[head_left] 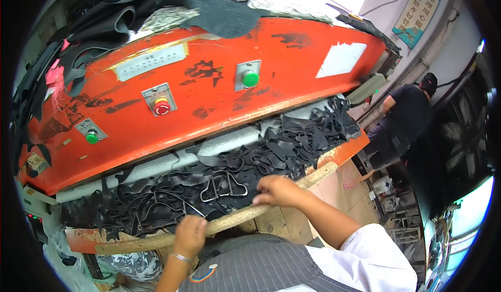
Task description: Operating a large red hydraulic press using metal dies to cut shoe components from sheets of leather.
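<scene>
Black sheet material cut into a tangle of strips and scraps point(266, 159) covers the machine bed in front of me. On it lies an outlined metal cutting die point(229, 194), just left of my right hand point(280, 190). That hand hovers at the bed's front edge, fingers bent and a gap showing between fingertips and thumb. My left hand point(190, 234) is at the wooden front bar point(235, 220), fingers curled together; what they hold, if anything, is hidden. Close to its fingertips runs a thin metal edge point(194, 208), perhaps another die.
Above the bed spans the press's orange beam point(209, 93), with green buttons point(251, 79) and a red stop button point(162, 106). Dark sheets point(224, 13) drape over its top. At right, a person in dark clothes point(409, 114) faces away. Clear plastic bags point(130, 263) sit below left.
</scene>
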Action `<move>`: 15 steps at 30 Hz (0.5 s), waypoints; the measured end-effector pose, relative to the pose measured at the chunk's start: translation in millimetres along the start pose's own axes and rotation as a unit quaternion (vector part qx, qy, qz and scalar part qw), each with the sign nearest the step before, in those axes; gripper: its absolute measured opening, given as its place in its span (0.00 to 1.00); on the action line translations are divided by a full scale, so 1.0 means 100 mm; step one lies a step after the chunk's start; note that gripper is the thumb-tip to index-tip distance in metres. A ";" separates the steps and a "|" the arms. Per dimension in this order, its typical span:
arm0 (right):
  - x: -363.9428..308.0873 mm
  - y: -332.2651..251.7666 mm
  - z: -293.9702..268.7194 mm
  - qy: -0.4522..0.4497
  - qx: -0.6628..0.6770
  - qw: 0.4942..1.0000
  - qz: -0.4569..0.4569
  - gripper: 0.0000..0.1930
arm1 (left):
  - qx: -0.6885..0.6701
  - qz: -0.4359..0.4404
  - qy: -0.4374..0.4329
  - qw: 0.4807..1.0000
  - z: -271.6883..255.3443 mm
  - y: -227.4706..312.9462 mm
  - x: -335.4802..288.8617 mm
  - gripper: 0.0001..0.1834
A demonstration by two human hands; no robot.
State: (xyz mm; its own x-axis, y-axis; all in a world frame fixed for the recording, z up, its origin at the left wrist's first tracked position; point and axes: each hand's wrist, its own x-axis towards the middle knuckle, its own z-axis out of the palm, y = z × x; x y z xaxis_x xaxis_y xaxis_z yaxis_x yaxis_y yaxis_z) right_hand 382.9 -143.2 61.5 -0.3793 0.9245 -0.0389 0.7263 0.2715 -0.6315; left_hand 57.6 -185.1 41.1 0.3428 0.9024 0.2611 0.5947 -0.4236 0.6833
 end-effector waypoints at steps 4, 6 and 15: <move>-0.38 0.01 0.47 0.037 -0.146 0.987 -0.052 0.29 | 0.085 0.045 0.041 0.994 0.32 0.22 -0.01 0.07; -0.29 -0.03 0.56 0.068 -0.155 0.985 -0.023 0.27 | 0.110 0.031 0.026 0.993 0.29 0.21 0.07 0.07; 0.06 -0.03 0.35 0.051 -0.171 0.983 -0.052 0.21 | 0.111 0.007 0.041 0.993 0.18 0.15 0.22 0.06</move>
State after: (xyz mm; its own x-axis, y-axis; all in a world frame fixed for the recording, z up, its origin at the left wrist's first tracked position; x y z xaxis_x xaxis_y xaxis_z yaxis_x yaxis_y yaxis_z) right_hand 358.3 -148.2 36.0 -0.4150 0.9042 0.1006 0.8433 0.4239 -0.3304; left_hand 87.1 -172.4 44.8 0.2981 0.8954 0.3307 0.7389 -0.4358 0.5138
